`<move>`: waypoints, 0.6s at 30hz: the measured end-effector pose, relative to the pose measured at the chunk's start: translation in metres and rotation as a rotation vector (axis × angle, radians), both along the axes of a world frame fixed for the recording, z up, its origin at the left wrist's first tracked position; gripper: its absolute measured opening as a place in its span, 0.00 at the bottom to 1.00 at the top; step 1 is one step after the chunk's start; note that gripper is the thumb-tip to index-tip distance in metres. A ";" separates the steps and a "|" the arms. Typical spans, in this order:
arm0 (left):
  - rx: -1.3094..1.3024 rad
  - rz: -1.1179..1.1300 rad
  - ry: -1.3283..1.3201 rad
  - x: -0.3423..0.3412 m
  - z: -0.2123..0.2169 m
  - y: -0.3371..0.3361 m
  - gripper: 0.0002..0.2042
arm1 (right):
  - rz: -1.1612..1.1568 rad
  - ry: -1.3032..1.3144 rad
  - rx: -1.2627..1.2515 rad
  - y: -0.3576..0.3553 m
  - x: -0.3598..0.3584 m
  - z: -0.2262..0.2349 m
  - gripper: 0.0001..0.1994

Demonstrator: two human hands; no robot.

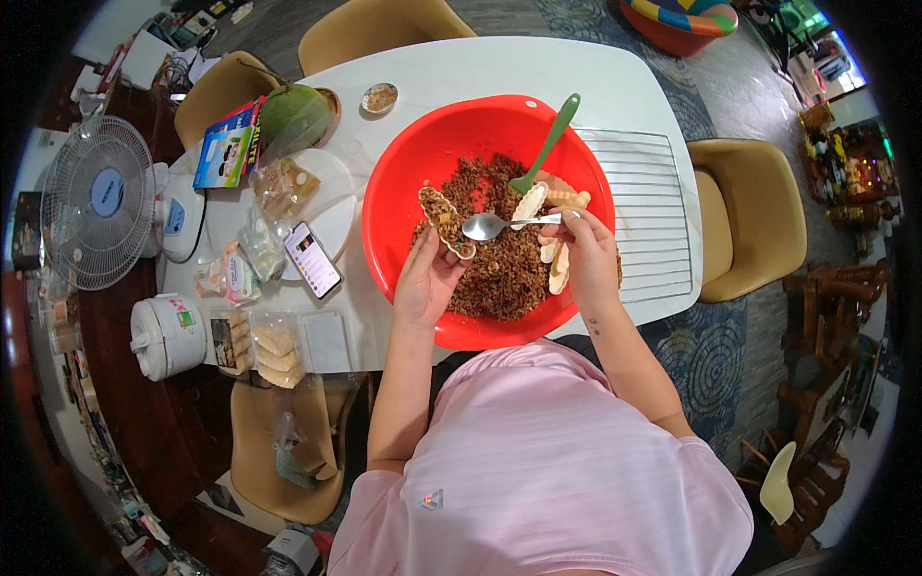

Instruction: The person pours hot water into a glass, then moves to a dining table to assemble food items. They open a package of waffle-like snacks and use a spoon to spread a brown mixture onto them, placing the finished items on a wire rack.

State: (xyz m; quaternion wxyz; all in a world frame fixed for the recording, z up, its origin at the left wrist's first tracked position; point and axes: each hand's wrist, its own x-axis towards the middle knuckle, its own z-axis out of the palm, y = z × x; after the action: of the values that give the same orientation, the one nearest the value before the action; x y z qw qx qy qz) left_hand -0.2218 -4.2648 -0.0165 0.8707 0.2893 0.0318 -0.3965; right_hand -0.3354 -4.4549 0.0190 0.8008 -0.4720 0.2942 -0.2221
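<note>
A wide red basin (399, 144) on the table holds a brown crumbly mixture (509, 288). Over its left side, my left hand (429, 283) grips an oval, boat-shaped pastry shell (445, 223) filled with the same kind of mixture. My right hand (584, 252) holds a metal spoon (483, 227) by its handle, the bowl pointing left close to the filled shell. Several pale shells (558, 269) lie on the mixture beside and under my right hand. A green spatula (549, 144) leans on the basin's far right rim.
A wire rack (639, 211) lies right of the basin. To the left are a phone (312, 261), plastic packs of shells (277, 353), a white rice cooker (168, 336) and a fan (101, 202). A small dish (379, 98) and a green coconut (293, 117) stand farther back. Chairs surround the table (538, 67).
</note>
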 end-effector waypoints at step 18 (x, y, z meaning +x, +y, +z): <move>-0.034 -0.118 0.013 -0.009 0.009 -0.002 0.15 | 0.082 0.070 0.334 -0.012 0.012 -0.018 0.08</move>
State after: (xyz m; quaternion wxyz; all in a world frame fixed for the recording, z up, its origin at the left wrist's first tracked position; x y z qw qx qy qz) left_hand -0.2309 -4.2670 -0.0076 0.8504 0.2732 0.0138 -0.4494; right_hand -0.3237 -4.4668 0.0011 0.8657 -0.3513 0.3355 -0.1206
